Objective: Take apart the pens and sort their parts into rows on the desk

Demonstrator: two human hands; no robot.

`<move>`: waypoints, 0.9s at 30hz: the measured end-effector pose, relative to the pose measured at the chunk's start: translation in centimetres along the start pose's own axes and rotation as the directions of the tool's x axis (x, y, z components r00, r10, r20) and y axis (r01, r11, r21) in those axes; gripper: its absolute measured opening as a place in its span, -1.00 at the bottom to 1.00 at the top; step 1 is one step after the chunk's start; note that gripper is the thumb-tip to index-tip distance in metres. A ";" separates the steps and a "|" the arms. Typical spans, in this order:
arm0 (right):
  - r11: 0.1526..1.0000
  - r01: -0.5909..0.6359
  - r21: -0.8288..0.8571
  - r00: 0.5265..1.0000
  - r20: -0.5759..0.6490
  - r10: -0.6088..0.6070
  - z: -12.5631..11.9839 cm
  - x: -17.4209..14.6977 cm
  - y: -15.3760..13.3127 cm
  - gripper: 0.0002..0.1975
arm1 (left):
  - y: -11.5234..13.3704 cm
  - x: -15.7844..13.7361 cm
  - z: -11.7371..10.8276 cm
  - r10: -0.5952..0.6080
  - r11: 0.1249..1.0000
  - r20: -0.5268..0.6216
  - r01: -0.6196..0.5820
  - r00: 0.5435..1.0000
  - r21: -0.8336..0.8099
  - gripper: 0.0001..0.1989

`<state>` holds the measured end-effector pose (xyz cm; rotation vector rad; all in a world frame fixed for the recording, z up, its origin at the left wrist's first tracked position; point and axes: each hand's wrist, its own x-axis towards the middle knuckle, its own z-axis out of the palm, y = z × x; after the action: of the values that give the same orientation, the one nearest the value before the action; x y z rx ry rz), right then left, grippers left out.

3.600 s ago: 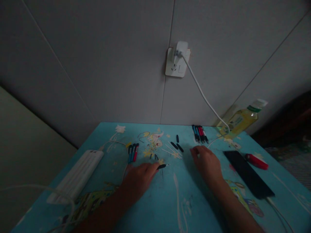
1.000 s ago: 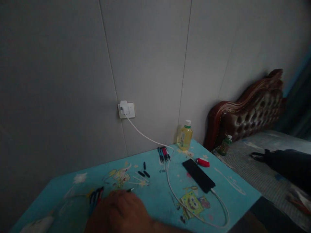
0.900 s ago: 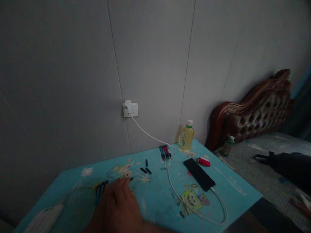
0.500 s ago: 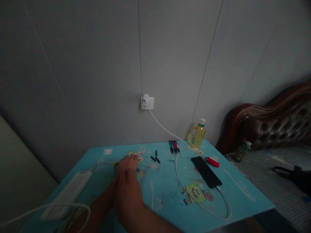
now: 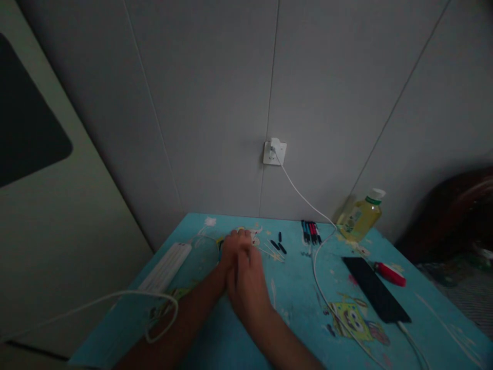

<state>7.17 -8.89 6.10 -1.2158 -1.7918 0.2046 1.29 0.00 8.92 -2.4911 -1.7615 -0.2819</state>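
Three short, black, rounded stick-like pieces (image 5: 275,245) lie near the middle of the table's far half, one set apart slightly behind the other two. Their surfaces look dark and matt. Thin, straight white sticks (image 5: 271,255) fan out beside them, reaching toward the hands at their left. The person's right hand (image 5: 248,280) is laid against the left hand (image 5: 236,246), fingers overlapping; whether anything is held within cannot be told, nor how wide either grip is. A sliver of something blue and dark (image 5: 220,245) shows at the left hand's far edge, mostly hidden.

Beneath is a turquoise table covering (image 5: 300,303) printed with cartoon figures and small flowers, among them a yellow square character at the right front. To the left sits a long white power strip (image 5: 165,268), with a white cable looping in front. Near the far edge, a row of slim black, blue, red and white pens (image 5: 311,233) lies beside a clear bottle of yellow liquid (image 5: 361,218), tilted in view. Closer in rest a flat black phone-like slab (image 5: 376,289) and a red handle-shaped object (image 5: 390,274). The grey panelled wall (image 5: 215,113) behind carries a white socket with a plugged-in charger (image 5: 275,147), its white cord trailing down to the table; the room is dim
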 end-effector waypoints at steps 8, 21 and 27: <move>0.999 -0.034 0.016 0.991 0.133 0.031 0.9 -0.3 0.5 -0.61 | -0.8 0.5 1.9 -0.080 0.994 0.054 0.076 0.995 0.072 -0.79; 0.993 -0.099 0.066 0.994 0.047 0.096 1.5 -0.7 1.4 -0.52 | -1.5 0.6 3.7 -0.053 0.997 0.039 0.050 0.998 0.064 -0.73; 0.976 -0.081 0.200 0.984 0.170 0.047 1.5 -1.8 0.6 -0.64 | -1.8 1.2 4.5 -0.033 0.999 -0.001 0.033 0.999 -0.010 -0.75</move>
<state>6.62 -9.50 3.86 -1.1351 -1.8215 0.5292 0.50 2.49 4.65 -2.4702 -1.8064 -0.2944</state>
